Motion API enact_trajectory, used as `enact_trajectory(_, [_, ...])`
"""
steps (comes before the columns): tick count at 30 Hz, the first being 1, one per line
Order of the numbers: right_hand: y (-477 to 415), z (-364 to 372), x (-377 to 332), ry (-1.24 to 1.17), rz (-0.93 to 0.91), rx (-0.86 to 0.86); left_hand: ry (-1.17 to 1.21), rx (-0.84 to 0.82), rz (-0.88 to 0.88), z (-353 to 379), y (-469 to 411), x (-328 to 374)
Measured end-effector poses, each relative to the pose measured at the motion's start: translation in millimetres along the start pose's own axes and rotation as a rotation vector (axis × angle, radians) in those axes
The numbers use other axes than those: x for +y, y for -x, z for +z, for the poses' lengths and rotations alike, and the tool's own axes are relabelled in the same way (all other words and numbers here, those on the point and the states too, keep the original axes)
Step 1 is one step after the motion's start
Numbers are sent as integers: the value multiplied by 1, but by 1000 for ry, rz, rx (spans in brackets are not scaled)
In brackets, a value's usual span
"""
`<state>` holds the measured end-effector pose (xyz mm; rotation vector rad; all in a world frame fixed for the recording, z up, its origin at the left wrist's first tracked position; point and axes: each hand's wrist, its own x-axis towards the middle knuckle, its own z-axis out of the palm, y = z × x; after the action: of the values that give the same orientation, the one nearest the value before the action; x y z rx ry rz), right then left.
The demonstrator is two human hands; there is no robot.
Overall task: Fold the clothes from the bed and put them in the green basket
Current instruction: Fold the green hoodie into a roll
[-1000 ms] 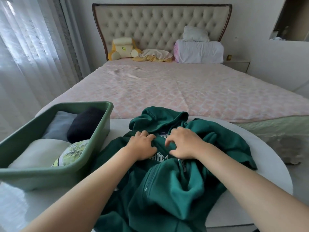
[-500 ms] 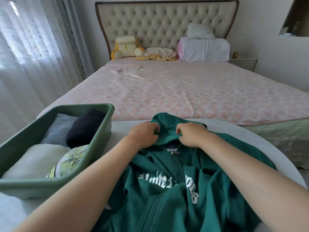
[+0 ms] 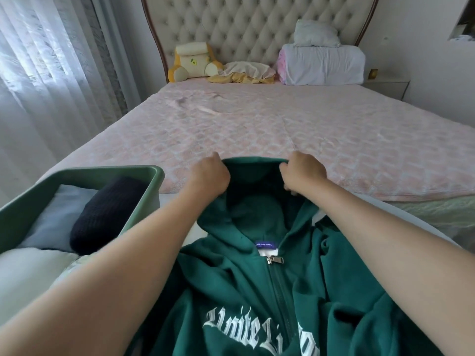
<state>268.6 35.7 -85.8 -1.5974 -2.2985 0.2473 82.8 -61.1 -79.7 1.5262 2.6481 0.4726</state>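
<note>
From the head view, my left hand (image 3: 209, 176) and right hand (image 3: 302, 173) each have their fingers curled tight, pinching the hood rim of the dark green zip-up hoodie with white lettering (image 3: 257, 291). The hoodie fills the lower centre of the frame, just right of the green plastic basket (image 3: 151, 173), which already holds folded pieces. I judge this to be the spreading step. I'd pull the hood taut and even towards the pink quilted bed (image 3: 257, 124), keep the zip centred, then lay it flat before folding.
</note>
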Motion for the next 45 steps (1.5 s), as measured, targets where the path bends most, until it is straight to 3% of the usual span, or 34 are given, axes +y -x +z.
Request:
enact_trajectory(3, [-23, 0, -16, -257, -55, 68, 730, -103, -211, -13, -36, 10])
enact_trajectory(6, [-40, 3, -28, -593, -162, 18, 948, 16, -107, -14, -52, 7])
enact_trajectory(9, [-43, 10, -25, -545, -266, -115, 827, -127, -10, 2, -45, -7])
enact_trajectory(11, [-37, 16, -19, -440, -286, -43, 676, -207, 48, 19, -35, -15])
enact_trajectory(14, [-24, 29, -2, -321, -264, 47, 289, -162, 199, 43, -18, -17])
enact_trajectory(16, [-12, 38, 16, -186, -192, -53, 213, -126, 307, 55, 3, -7])
enact_trajectory(18, [1, 43, 35, -112, -120, -181, 240, -198, 394, 65, 24, 6])
enact_trajectory(20, [11, 43, 51, -124, -96, -225, 180, -426, 395, 75, 43, 18])
enact_trajectory(22, [19, 40, 65, -143, -76, -246, -55, -606, 386, 85, 54, 21])
enact_trajectory(24, [26, 32, 78, -147, -39, -289, -232, -646, 372, 95, 53, 16])
enact_trajectory(30, [36, 1, 113, 3, 61, -523, -428, -592, 195, 77, 26, 12])
enact_trajectory(33, [35, -1, 123, -29, 44, -627, -418, -340, 295, 69, 31, 35])
enact_trajectory(35, [35, 1, 126, -36, -35, -644, -266, -135, 451, 73, 40, 56])
enact_trajectory(36, [35, 4, 126, -55, -60, -640, -144, -130, 511, 77, 45, 65])
enact_trajectory(39, [40, 8, 128, -140, -53, -608, 55, -437, 500, 96, 55, 75])
enact_trajectory(42, [38, 8, 143, -155, -70, -598, -183, -598, 433, 109, 50, 62])
enact_trajectory(45, [34, -3, 161, -13, -91, -487, -226, -642, 327, 109, 35, 51])
